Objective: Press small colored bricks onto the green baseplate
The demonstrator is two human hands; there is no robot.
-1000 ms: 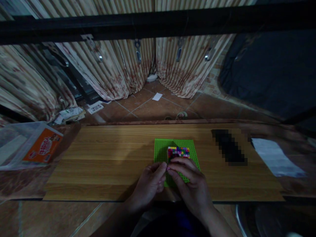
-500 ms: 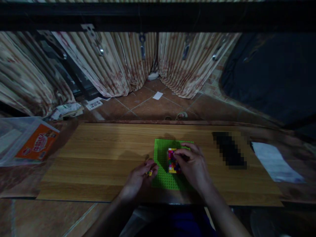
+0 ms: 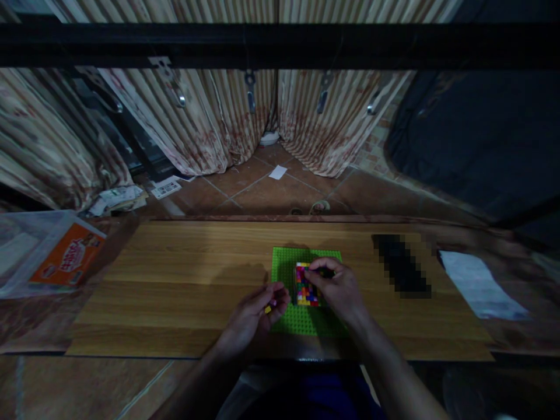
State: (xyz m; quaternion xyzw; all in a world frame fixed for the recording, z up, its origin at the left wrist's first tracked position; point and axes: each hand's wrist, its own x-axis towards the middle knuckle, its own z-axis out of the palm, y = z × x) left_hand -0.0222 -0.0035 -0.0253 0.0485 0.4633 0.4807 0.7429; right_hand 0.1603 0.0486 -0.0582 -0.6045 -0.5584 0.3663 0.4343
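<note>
A green studded baseplate [image 3: 280, 256] lies on the wooden table in front of me. On it stands a block of many-coloured toy bricks [image 3: 306, 291] with white, red, yellow and blue pieces. The fingers of my right hand [image 3: 341, 286] are pinched over the block's upper part and hide some of it. What is between those fingertips is too small to tell. My left hand [image 3: 258, 309] is curled, palm partly up, at the plate's left edge. Small toy bricks [image 3: 268, 309], one yellow, show inside its fingers.
A blurred black object [image 3: 402, 265] lies on the table's right, with a white sheet [image 3: 483, 286] beyond it. To the left is a clear plastic bag with an orange label [image 3: 67, 254]. Striped curtains [image 3: 210, 122] hang behind a dark bar [image 3: 280, 46].
My left hand has come slightly right, nearer the brick block. My right hand has shifted a little and still pinches over the block. The view has tilted up slightly.
</note>
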